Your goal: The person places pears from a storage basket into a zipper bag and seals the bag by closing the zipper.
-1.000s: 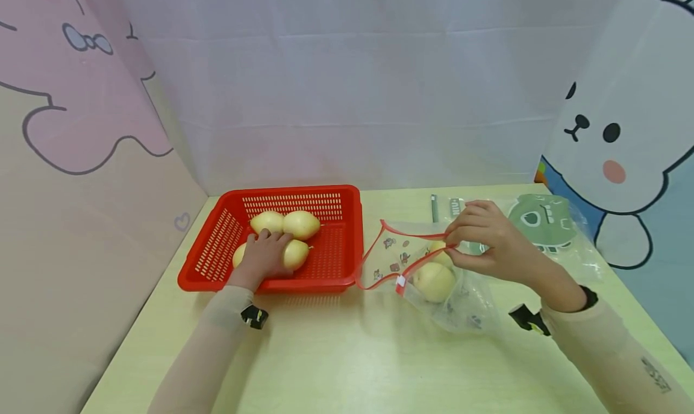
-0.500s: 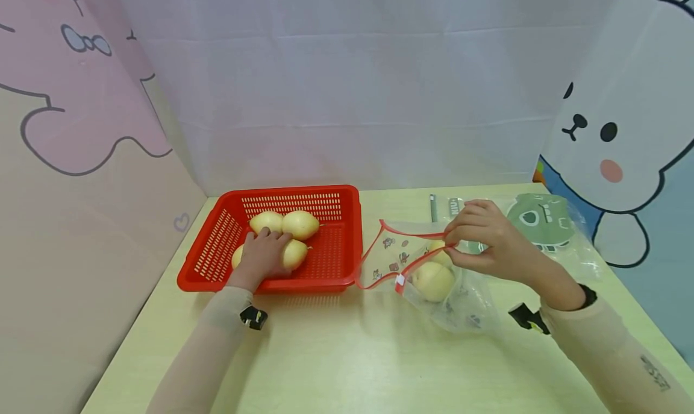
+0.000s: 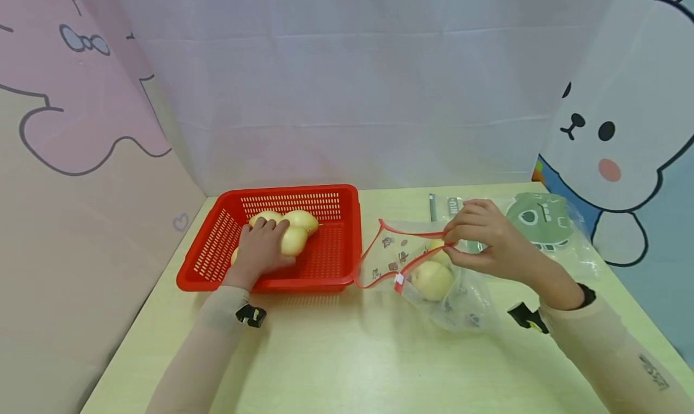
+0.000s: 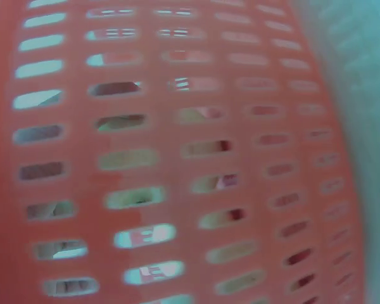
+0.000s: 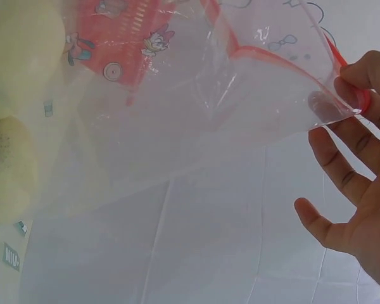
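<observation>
We see the left grip (image 3: 262, 245) reaching into the red slotted basket (image 3: 309, 285), its fingers curled over a pale yellow pear (image 3: 293, 241), whose exposed rounded end shows on the right side of that grip. The left wrist view gives us only slotted plastic, so we judge the hold from the head view; the fingers cover too much of this pear for us to tell its long axis. Just beyond the left grip lie two more pears (image 3: 302, 221), and another peeks out on its left.

The right grip (image 3: 482, 236) pinches one corner of the clear zip bag (image 3: 390, 256), its mouth spread open and the white slider (image 3: 399, 278) on the near edge. Two pears (image 3: 432, 280) sit inside, to the left of and below the right grip.

As we judge it, the relation that counts is sideways: the open mouth lies to the right of the left grip, just past the basket's right wall, between our two grips. The left grip has the held pear; the right is nearer the bag.
</observation>
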`<move>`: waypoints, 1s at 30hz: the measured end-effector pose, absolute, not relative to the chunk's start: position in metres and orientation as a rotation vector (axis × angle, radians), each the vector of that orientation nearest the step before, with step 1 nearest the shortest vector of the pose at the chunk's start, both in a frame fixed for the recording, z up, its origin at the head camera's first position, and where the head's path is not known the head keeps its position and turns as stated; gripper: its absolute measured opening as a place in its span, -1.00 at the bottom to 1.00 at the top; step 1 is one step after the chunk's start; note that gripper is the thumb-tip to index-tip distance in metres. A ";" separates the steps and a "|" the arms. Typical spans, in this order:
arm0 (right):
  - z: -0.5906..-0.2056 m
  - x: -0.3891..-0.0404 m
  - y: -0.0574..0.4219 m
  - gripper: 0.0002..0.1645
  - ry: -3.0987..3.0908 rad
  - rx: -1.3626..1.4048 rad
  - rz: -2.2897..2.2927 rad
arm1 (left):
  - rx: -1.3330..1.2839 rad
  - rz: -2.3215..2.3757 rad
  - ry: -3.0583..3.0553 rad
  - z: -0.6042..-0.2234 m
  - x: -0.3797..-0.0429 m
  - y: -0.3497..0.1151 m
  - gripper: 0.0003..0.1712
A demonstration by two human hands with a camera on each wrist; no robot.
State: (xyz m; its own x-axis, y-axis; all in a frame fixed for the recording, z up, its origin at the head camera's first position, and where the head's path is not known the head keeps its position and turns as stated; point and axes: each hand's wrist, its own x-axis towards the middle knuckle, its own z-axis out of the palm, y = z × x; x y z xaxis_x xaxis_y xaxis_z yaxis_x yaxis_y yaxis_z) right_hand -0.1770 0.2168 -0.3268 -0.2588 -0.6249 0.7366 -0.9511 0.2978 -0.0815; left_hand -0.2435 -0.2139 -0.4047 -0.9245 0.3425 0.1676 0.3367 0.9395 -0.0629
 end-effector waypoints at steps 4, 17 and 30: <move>-0.327 -0.177 0.217 -0.53 -1.975 1.402 0.719 | -0.514 0.010 -2.868 -0.398 -0.243 -0.213 -0.13; -0.326 -0.177 0.215 -0.53 -1.984 1.397 0.718 | -0.646 -0.189 -2.634 -0.369 -0.223 -0.187 -0.14; -0.326 -0.177 0.215 -0.53 -1.990 1.382 0.725 | -0.949 -0.308 -2.254 -0.361 -0.204 -0.155 -0.19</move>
State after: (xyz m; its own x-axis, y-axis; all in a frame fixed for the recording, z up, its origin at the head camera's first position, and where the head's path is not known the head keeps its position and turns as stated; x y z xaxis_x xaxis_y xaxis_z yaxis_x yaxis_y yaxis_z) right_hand -0.1769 0.2149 -0.3262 -0.2749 -0.6171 0.7373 -0.9468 0.3074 -0.0958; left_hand -0.2036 -0.1548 -0.3608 -0.5156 0.5482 0.6585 0.7050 0.7082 -0.0376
